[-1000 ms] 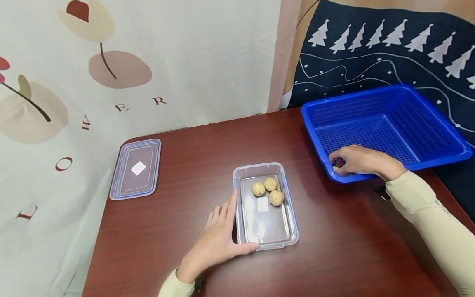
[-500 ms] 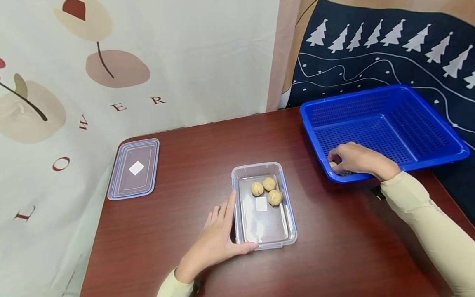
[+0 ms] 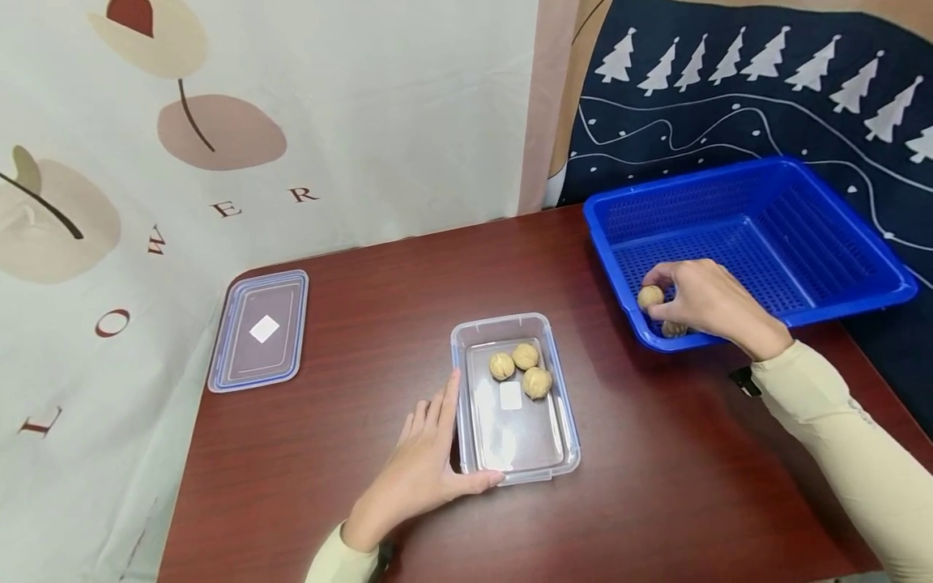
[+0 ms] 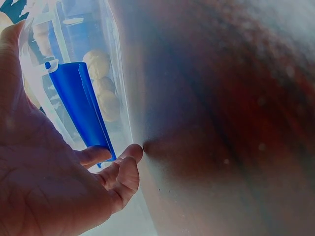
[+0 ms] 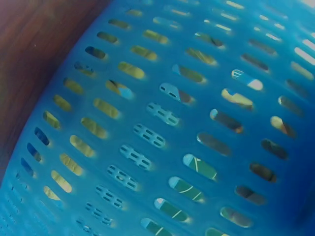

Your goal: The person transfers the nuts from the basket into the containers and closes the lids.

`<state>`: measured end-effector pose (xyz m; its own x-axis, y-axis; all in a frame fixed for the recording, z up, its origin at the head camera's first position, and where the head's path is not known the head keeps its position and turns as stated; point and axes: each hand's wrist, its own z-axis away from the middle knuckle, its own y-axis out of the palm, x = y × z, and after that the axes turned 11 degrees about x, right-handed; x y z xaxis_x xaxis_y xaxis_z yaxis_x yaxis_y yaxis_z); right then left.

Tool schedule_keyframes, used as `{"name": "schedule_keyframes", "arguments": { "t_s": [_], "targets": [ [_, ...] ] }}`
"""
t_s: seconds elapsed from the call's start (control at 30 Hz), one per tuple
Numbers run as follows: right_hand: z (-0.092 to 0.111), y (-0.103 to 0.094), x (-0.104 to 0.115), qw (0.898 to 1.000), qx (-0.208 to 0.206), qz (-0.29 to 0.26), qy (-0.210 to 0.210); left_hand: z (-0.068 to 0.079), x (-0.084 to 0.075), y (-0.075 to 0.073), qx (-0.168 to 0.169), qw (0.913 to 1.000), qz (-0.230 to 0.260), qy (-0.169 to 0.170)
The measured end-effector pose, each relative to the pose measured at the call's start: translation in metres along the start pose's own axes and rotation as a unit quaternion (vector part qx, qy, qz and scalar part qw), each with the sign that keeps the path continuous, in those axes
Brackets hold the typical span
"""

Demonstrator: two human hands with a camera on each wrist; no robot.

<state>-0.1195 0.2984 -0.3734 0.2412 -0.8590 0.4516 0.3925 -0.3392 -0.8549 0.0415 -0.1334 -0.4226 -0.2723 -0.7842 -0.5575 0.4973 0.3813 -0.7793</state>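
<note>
My right hand (image 3: 710,300) pinches a walnut (image 3: 650,297) between thumb and fingers over the near-left corner of the blue basket (image 3: 729,239). Below those fingers lies another walnut (image 3: 674,329), partly hidden by the hand. A clear plastic container (image 3: 517,441) without its lid stands mid-table, with three walnuts (image 3: 525,356) grouped towards its far end. My left hand (image 3: 419,461) rests against it, straight fingers along its left side and thumb at the near rim. In the left wrist view, fingertips touch the container's wall beside a blue strip (image 4: 78,101).
The container's lid (image 3: 248,356), edged in blue, lies flat at the table's left. The right wrist view is filled by the basket's slotted wall (image 5: 147,118). A white printed curtain (image 3: 401,121) and a dark tree-patterned cloth (image 3: 700,105) hang behind the table.
My right hand has risen a little from the basket's corner, bringing up a pinched walnut and exposing another beneath. My left hand stays at the container. The head view has shifted slightly.
</note>
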Motion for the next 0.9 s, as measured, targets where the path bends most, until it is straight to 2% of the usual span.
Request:
{"name": "schedule_keyframes", "arguments": {
  "t_s": [0.17, 0.37, 0.63, 0.9],
  "targets": [
    [0.005, 0.003, 0.003, 0.996, -0.087, -0.009, -0.014, 0.001, -0.001, 0.000, -0.005, 1.0000, 0.005, 0.003],
    [0.012, 0.010, 0.007, 0.985, -0.169, -0.013, -0.039, 0.000, -0.001, 0.000, -0.011, 0.9999, 0.001, 0.011],
    [0.015, 0.020, 0.018, 0.971, -0.231, -0.019, -0.067, -0.001, 0.001, 0.000, -0.009, 0.9999, -0.005, 0.007],
    [0.015, 0.028, 0.025, 0.944, -0.306, -0.033, -0.119, -0.001, 0.000, 0.001, -0.011, 0.9999, -0.004, 0.006]
  ]
}}
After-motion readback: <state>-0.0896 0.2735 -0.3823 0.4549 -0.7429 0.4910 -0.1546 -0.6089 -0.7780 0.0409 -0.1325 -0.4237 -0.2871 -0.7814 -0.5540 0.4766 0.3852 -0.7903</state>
